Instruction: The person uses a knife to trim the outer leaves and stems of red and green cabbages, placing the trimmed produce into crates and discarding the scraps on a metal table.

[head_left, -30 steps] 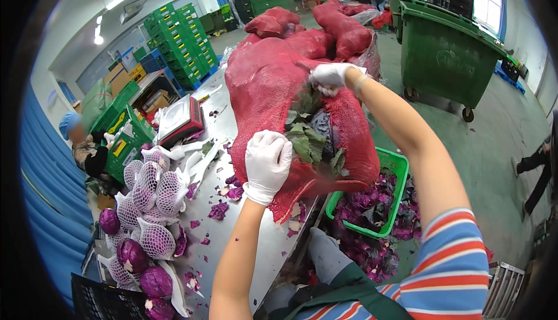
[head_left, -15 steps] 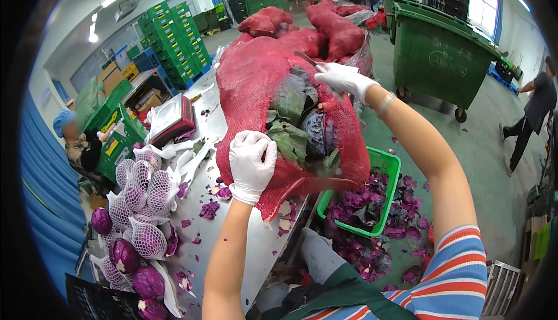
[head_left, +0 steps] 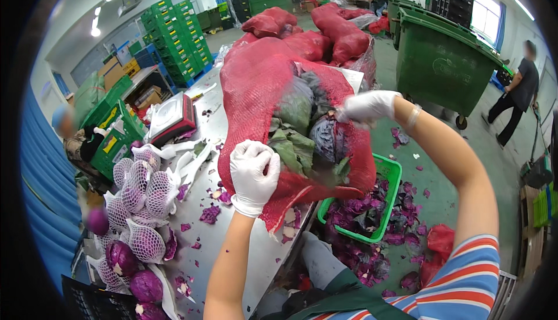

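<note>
Here, hands (head_left: 254,172) at red sack (head_left: 256,81), pale-marked bin (head_left: 447,64)

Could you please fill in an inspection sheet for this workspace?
Surface: metal table, strewn with purple leaf scraps.
Job's things: red mesh sack, its opening showing cabbage and green leaves.
Clutter: more scraps in and around the green basket.
Hands: left hand closed on the sack; right hand blurred beside the opening, grip unclear.
Cables: nothing seen.
Surroundings: green wheeled bin, stacked green crates, a person at right.
</note>
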### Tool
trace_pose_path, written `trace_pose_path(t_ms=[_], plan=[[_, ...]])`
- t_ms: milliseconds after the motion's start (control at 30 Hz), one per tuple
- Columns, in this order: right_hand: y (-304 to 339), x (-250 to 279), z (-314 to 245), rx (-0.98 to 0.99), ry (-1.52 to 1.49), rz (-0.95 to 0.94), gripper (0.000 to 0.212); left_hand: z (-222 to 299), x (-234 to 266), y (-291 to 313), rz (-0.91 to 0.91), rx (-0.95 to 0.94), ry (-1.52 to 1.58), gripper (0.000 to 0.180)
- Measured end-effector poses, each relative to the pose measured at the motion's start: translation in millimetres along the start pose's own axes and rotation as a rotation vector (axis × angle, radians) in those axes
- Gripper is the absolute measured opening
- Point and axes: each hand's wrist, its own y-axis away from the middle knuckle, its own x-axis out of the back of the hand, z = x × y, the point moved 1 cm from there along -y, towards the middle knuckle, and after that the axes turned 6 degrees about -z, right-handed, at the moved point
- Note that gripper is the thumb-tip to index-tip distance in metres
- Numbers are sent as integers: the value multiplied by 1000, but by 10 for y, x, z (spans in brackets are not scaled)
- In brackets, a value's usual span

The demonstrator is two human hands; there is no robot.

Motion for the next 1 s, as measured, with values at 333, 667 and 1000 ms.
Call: trace_pose_path(t_ms=[333, 667, 1000], plan=[[-245, 158, 2, 288, -279, 511, 32, -9, -27, -5, -14, 11, -39, 10], [-1784, 1021, -527, 180, 183, 708, 23, -57, 72, 79, -32, 43, -31, 12], [-913, 1037, -528, 30, 360, 74, 23, -136, 27, 62, -38, 52, -3, 10]])
